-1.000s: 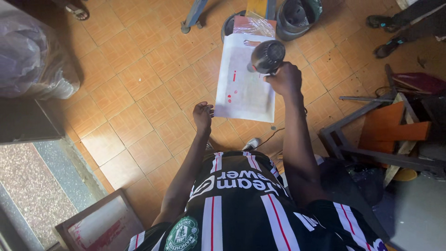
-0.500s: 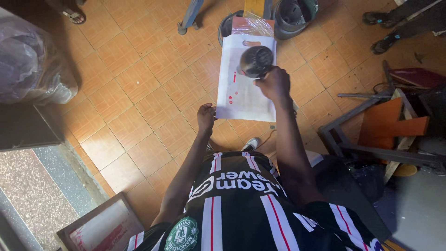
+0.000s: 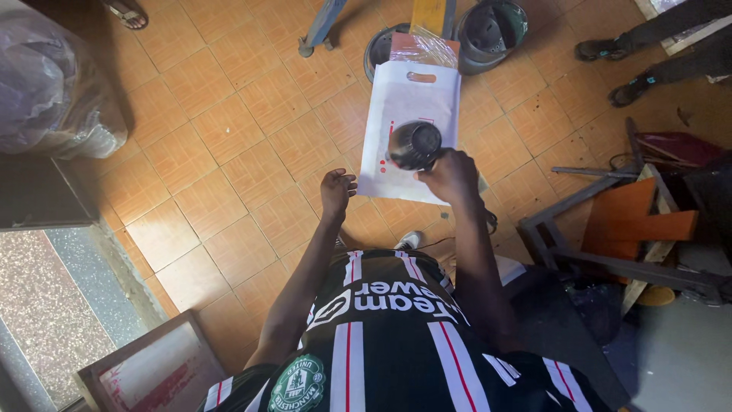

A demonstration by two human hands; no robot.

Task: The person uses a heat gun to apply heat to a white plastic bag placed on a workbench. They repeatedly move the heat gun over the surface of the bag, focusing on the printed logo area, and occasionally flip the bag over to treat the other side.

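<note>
A white flat carrier bag [image 3: 408,114] with a cut-out handle and small red marks lies on the orange tiled floor in front of me. My right hand [image 3: 451,175] grips a black hair dryer [image 3: 414,145], whose round end hangs over the bag's lower half. My left hand [image 3: 336,191] hovers just left of the bag's lower corner, fingers loosely curled and holding nothing. A thin cable runs down by my right wrist.
Two dark round containers [image 3: 488,27] stand beyond the bag. A metal frame with orange boards [image 3: 633,221] sits at the right. A clear plastic-wrapped bundle [image 3: 46,84] lies at the far left, a wooden frame [image 3: 141,370] at the bottom left. Another person's feet [image 3: 610,72] are at the upper right.
My right hand has brought the hair dryer closer to me, from near the bag's top down over its lower half. My left hand stays by the bag's lower left corner.
</note>
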